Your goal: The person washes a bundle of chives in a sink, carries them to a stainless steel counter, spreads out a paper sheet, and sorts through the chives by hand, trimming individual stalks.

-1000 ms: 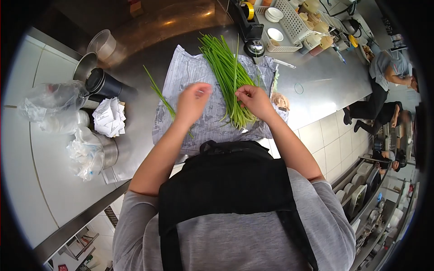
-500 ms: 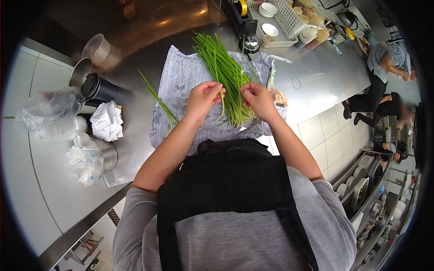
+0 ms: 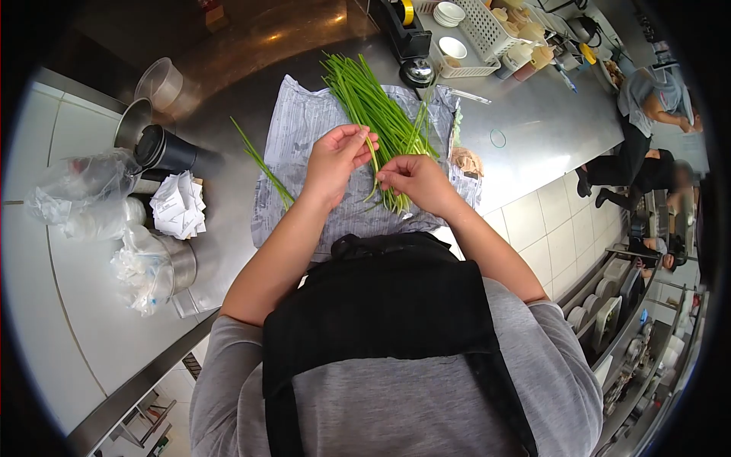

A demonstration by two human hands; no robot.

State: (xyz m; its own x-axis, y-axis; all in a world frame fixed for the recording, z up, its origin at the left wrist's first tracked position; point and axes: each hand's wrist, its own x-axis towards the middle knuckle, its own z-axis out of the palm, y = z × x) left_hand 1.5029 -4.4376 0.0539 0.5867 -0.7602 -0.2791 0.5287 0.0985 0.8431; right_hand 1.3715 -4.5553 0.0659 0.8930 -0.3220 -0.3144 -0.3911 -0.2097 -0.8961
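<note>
A bunch of long green stalks [image 3: 388, 110] lies on crumpled printed paper [image 3: 293, 118] on the steel counter. My left hand [image 3: 339, 156] pinches one stalk, thumb against fingers, at the bunch's left edge. Just below and to the right, my right hand [image 3: 415, 179] is closed at the pale lower end of that stalk, over the bunch's root ends. A few separate stalks [image 3: 263, 164] lie at the paper's left edge, apart from both hands. Part of the bunch is hidden behind my right hand.
Left are a dark cup [image 3: 164, 148], crumpled white papers [image 3: 179, 204], plastic bags [image 3: 84, 190] and a metal pot [image 3: 179, 263]. Behind stand a tape dispenser [image 3: 407, 38] and a basket [image 3: 472, 70] with bowls. Other people [image 3: 651, 107] are at the far right.
My left hand has gone from blurred and nearly empty to pinching a stalk. My right hand has moved left and down from the bunch's right side to the stalk's lower end.
</note>
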